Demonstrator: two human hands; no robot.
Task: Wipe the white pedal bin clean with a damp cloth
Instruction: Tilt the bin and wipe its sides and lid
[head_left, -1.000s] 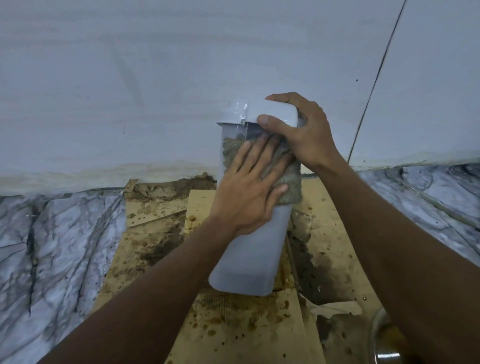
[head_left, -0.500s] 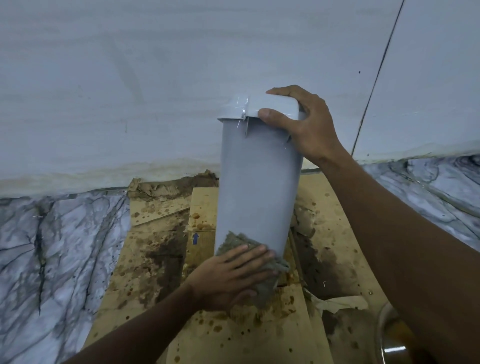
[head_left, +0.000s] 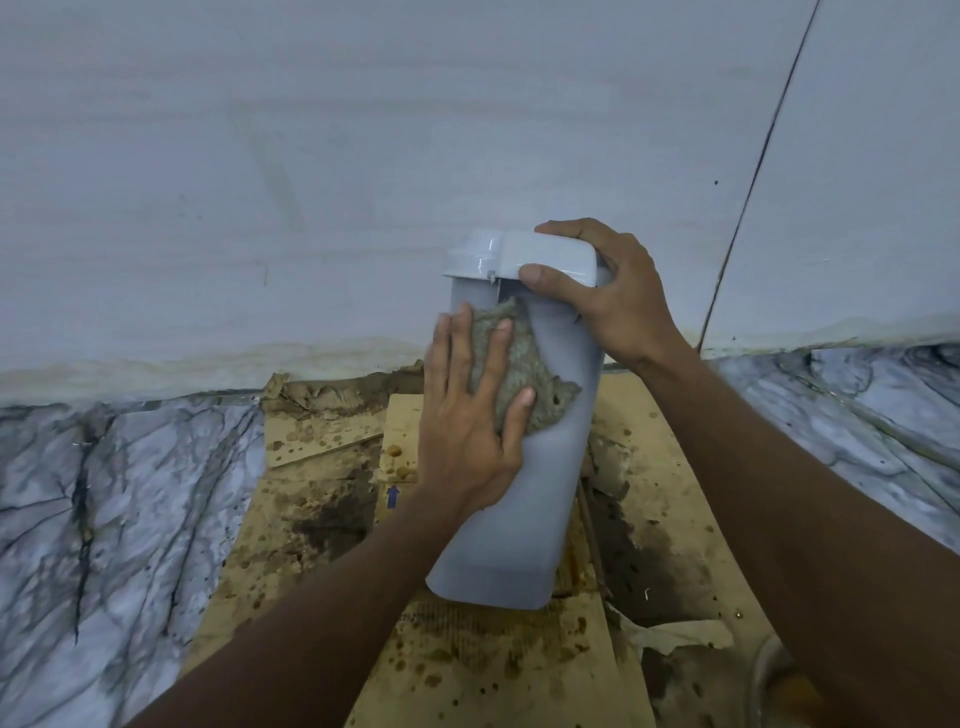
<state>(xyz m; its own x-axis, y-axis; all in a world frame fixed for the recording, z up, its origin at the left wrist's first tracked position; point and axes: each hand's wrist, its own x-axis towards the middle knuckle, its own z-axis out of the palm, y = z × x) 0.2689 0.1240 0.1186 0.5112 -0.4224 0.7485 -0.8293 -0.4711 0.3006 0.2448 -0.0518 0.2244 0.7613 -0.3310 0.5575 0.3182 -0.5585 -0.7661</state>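
A tall white pedal bin (head_left: 524, 519) stands tilted on stained cardboard, its lid end up against the wall. My right hand (head_left: 613, 296) grips the lid at the top, thumb on the front edge. My left hand (head_left: 467, 410) lies flat on the upper left of the bin's front, fingers spread, pressing a grey-brown damp cloth (head_left: 524, 374) against it. Part of the cloth sticks out to the right of my fingers. The bin's pedal is hidden.
Stained, spotted cardboard sheets (head_left: 493, 670) cover the floor under the bin. Marbled flooring (head_left: 114, 509) lies left and right. A pale wall (head_left: 363, 156) rises directly behind. A metal bowl rim (head_left: 769, 680) shows at the bottom right.
My left hand has slid the cloth from the bin's bottom back up to its upper front. The right hand keeps its grip on the lid.
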